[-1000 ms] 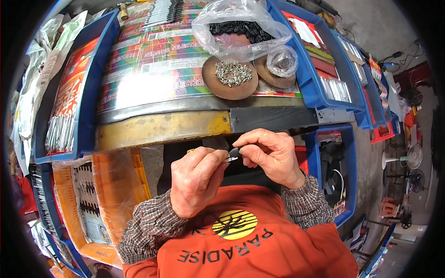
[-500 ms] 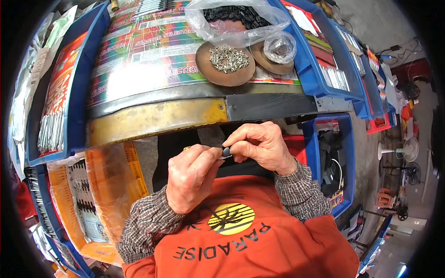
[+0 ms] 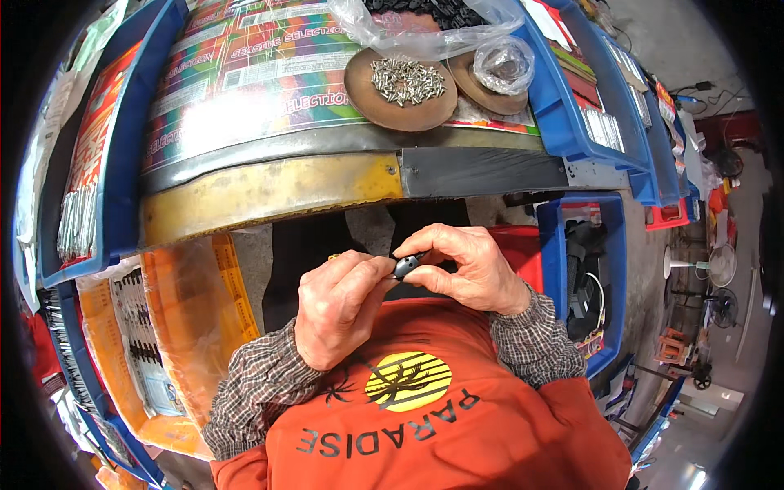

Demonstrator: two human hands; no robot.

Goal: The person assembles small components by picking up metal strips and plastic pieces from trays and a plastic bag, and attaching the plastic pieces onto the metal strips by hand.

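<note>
A small dark oval piece (image 3: 406,266) with tiny light specks is pinched between my two hands, just in front of the table edge. My left hand (image 3: 339,306) closes thumb and fingertips on its left end. From the other side, my right hand (image 3: 469,268) grips it between thumb and index finger. What kind of part it is, I cannot tell. On the table beyond lies a brown round dish (image 3: 371,102) heaped with small silvery metal pins (image 3: 408,82). Behind it a clear plastic bag (image 3: 384,41) lies open around many small black pieces (image 3: 433,11).
A second brown dish (image 3: 461,73) bears a crumpled clear bag (image 3: 502,65). Blue bins (image 3: 122,188) with metal strips flank the table. An orange crate (image 3: 233,282) stands lower left. A blue bin (image 3: 616,269) of black items stands right. The metal table edge (image 3: 278,188) runs across.
The dark piece has been turned between my fingertips, and its speckled face now shows. My right hand has shifted slightly right. The table appears a little higher in view.
</note>
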